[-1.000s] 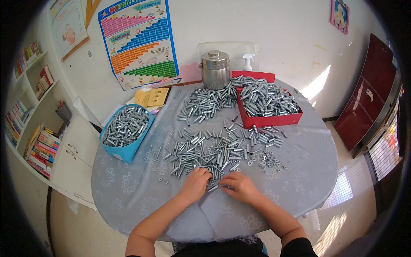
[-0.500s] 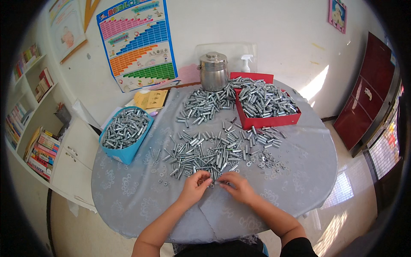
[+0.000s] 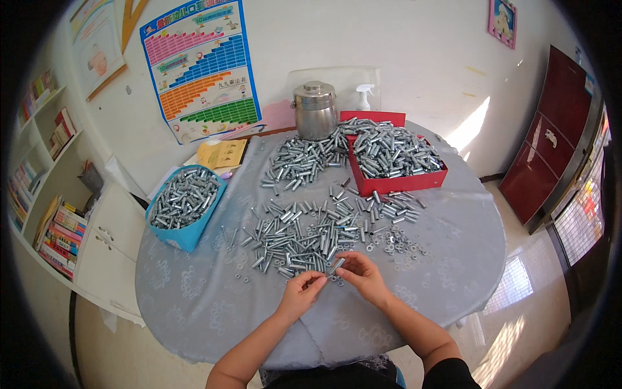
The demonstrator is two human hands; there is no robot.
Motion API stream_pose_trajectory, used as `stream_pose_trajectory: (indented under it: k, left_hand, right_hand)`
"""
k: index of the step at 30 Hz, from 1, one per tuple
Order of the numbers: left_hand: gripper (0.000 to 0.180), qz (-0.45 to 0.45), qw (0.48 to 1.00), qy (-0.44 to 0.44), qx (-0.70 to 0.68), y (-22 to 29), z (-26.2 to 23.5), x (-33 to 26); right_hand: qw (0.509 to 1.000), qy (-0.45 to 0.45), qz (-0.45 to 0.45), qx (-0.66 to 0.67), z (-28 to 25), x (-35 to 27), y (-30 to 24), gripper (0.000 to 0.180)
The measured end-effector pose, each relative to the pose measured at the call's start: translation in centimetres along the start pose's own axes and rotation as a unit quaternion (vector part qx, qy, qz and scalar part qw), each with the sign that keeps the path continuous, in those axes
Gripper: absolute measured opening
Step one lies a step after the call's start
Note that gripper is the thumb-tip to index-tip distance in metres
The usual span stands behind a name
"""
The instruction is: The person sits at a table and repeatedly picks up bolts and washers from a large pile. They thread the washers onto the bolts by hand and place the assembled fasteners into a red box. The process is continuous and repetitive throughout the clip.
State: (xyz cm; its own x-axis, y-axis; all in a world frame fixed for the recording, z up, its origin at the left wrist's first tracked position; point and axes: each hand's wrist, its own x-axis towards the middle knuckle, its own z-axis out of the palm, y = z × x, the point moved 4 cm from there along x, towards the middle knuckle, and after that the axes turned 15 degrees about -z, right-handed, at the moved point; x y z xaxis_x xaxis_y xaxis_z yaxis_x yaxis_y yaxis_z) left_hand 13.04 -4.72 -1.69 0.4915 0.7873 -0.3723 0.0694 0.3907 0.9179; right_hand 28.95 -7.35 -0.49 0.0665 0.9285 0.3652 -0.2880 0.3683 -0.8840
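My right hand [image 3: 364, 279] pinches a short silver metal sleeve [image 3: 336, 265] between thumb and fingers, tilted over the near edge of the parts pile. Close beside it, my left hand [image 3: 300, 293] is closed with thumb and fingertips together, almost meeting the sleeve's lower end. Whatever sits in the left fingertips is too small to make out. Just beyond both hands spreads a loose pile of metal sleeves and bolts [image 3: 295, 236]. Small nuts and washers [image 3: 400, 244] lie scattered to the right of that pile.
A blue bin [image 3: 188, 238] full of metal parts stands at left. At the back right is a heaped red box [image 3: 408, 184], with another pile of parts [image 3: 301, 159] beside it. Behind them stand a steel canister [image 3: 315, 115] and a white spray bottle [image 3: 364, 97]. A yellow booklet [image 3: 222, 153] lies at the back left.
My right hand has turned and lifted slightly, and a metal sleeve now shows in its fingers. My left hand has shifted slightly, its fingertips closing together. The whole view has moved a little.
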Motion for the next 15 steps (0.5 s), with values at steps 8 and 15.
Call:
stream_pose_trajectory:
  k: [8, 15]
  left_hand:
    - [0.016, -0.067, 0.986, -0.033, -0.147, -1.1, 0.9, 0.4]
    - [0.016, -0.117, 0.97, -0.037, -0.212, 0.1, 3.0, 0.2]
  right_hand:
    - [0.999, -0.025, 0.002, -0.034, -0.1, -0.4, 1.0, 0.026]
    - [0.967, -0.103, -0.088, -0.216, 0.4, -0.5, 0.1, 0.026]
